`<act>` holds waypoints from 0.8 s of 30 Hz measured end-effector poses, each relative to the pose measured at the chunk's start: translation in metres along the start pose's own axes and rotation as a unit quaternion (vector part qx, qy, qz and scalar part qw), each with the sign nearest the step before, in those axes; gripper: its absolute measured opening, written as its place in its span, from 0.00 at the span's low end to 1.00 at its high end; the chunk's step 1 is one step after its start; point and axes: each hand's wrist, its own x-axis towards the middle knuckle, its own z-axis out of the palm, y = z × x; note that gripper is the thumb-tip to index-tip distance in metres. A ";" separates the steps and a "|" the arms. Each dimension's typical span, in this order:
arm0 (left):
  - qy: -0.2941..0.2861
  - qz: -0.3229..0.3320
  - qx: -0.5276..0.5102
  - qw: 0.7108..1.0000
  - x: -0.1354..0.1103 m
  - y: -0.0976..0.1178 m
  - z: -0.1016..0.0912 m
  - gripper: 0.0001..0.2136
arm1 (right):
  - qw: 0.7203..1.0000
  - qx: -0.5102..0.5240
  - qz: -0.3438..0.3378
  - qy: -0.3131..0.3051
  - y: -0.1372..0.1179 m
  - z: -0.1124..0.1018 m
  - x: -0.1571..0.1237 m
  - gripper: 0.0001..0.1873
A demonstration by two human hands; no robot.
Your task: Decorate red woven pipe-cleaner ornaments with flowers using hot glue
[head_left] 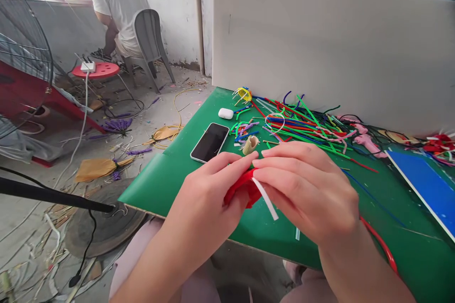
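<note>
Close to the green table's front edge, my left hand point(209, 194) is closed around a bright red piece point(254, 193) whose exact kind I cannot make out, since the fingers cover much of it. A flat white strip point(266, 200) sticks out from its upper side and points down to the right. My right hand point(313, 189) is bent over the red piece from the right, fingertips pressed together at its top, by the strip's upper end. Just beyond the fingers stands a small beige tube-like roll point(250, 145).
The green table point(159, 180) carries a phone point(210, 142), a white earbud case point(226, 113), a pile of colourful plastic strands point(305, 125), and a blue board point(423, 189). A pale panel point(320, 52) borders the back. Another person point(119, 4) sits at far left; scraps litter the floor.
</note>
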 end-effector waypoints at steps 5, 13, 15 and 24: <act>-0.021 -0.005 -0.033 0.999 0.001 0.000 -0.001 0.22 | 1.000 -0.008 -0.009 -0.007 0.001 0.001 0.001 0.08; -0.027 0.012 -0.046 0.998 0.002 -0.001 -0.001 0.20 | 1.000 0.004 -0.010 -0.020 0.002 0.002 0.001 0.07; -0.027 0.010 -0.049 0.998 0.002 -0.001 -0.001 0.19 | 1.000 0.014 0.000 -0.023 0.003 0.002 0.001 0.08; 0.057 0.062 -0.019 0.996 0.009 -0.021 -0.006 0.21 | 0.968 0.176 0.176 0.025 0.028 -0.004 -0.001 0.08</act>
